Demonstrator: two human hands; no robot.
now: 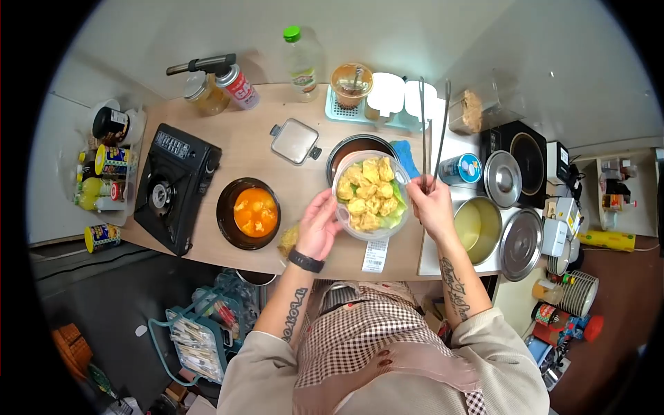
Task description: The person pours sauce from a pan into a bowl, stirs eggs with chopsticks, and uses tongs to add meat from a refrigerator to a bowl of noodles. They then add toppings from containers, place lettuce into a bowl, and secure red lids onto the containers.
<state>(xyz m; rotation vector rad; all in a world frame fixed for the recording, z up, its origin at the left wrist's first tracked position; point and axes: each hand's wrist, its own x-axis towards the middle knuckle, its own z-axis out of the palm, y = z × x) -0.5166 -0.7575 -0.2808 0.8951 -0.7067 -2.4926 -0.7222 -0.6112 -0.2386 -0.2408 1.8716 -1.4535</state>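
Note:
My left hand (319, 225) grips the left rim of a clear plastic bowl (344, 225) with yellow battered-looking pieces (373, 190) on green lettuce leaves. My right hand (431, 205) pinches the bowl's right rim and also holds long, dark tongs (441, 142), their two thin arms spread and pointing away from me. Partly hidden behind the bowl is a dark bowl (334, 153) with brownish contents. Left of my left hand sits a black bowl (223, 223) of orange liquid with yellowish lumps. A yellowish item (288, 240) lies partly under my left wrist. A printed label (375, 256) lies below the bowl.
A black portable gas stove (176, 180) stands left; a torch on a gas can (238, 86) and a green-capped bottle (301, 66) stand behind. A square lidded container (295, 141) lies centrally. At right are a blue-labelled can (461, 169), a pot (477, 228), lids and an induction cooker (529, 155).

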